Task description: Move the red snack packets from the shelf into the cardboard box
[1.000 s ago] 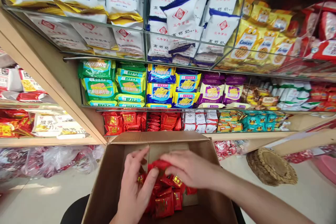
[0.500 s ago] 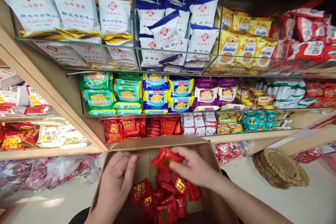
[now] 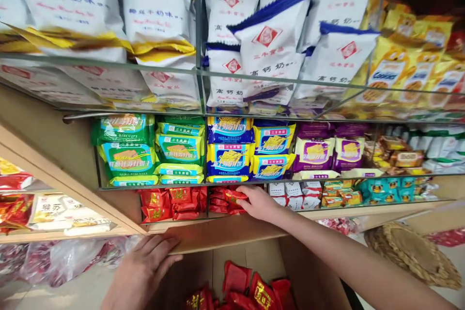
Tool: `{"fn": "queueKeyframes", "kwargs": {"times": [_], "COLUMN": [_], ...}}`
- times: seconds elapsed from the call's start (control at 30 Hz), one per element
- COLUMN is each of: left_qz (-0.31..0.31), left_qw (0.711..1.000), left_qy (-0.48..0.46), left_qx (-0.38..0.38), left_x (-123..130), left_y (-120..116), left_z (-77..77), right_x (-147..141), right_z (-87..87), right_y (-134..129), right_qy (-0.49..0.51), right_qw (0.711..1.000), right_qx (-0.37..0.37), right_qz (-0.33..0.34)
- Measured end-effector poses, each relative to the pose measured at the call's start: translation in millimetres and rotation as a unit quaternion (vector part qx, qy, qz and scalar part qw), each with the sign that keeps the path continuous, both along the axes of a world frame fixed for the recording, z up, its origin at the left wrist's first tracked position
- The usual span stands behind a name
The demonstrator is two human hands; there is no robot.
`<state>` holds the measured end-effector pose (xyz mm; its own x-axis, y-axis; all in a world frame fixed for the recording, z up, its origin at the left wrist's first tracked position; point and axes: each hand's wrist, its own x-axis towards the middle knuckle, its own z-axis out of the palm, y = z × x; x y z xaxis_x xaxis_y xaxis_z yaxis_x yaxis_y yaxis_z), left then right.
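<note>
My right hand [image 3: 259, 203] reaches to the bottom shelf, its fingers closed on a red packet [image 3: 235, 195] among the stacked red ones there. Fingers of my left hand [image 3: 148, 256] lie over the top edge at the left of an open cardboard box [image 3: 232, 232], holding its rim. Inside the box, at the bottom of the view, lie several red packets with gold print [image 3: 262, 294]. Another group of red packets [image 3: 156, 205] sits on the bottom shelf, left of my right hand.
Above are green biscuit packs [image 3: 129, 157], blue and yellow packs [image 3: 228, 159] and purple packs [image 3: 314, 152]. Higher still, white bags [image 3: 269, 43] stand behind glass edges. White packets [image 3: 293, 196] lie right of my right hand; a woven basket [image 3: 414, 254] is on the floor.
My right hand has moved from above the box up to the bottom shelf, with a red packet in its fingers. My left hand has come onto the box edge. The view is closer to the shelves.
</note>
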<state>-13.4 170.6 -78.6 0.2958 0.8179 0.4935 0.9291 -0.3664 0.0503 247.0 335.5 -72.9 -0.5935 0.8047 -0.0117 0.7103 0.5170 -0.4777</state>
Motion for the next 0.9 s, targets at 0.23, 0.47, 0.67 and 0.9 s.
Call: {"fn": "queueKeyframes", "kwargs": {"times": [0.23,0.47,0.67,0.9], "left_qz": [-0.01,0.051,0.085,0.072], "left_qw": [0.999,0.987,0.976,0.959], "left_qy": [-0.015,-0.041,-0.084,-0.203], "left_qx": [-0.033,-0.149,-0.185,-0.185], "left_x": [-7.7,-10.5,-0.4,38.5], "left_y": [-2.3,22.8,30.9,43.1], "left_z": [-6.5,-24.0,-10.1,6.2], "right_x": [3.9,-10.8,-30.2,-20.8], "right_z": [-16.2,-15.2,-9.4,8.2], "right_y": [-7.2,-1.6,2.6,-35.9], "right_qy": [0.02,0.03,0.057,0.216], "right_qw": [1.0,0.997,0.997,0.968], "right_qx": [-0.01,-0.04,-0.043,-0.07], "right_qz": [-0.005,0.053,0.02,0.105]}}
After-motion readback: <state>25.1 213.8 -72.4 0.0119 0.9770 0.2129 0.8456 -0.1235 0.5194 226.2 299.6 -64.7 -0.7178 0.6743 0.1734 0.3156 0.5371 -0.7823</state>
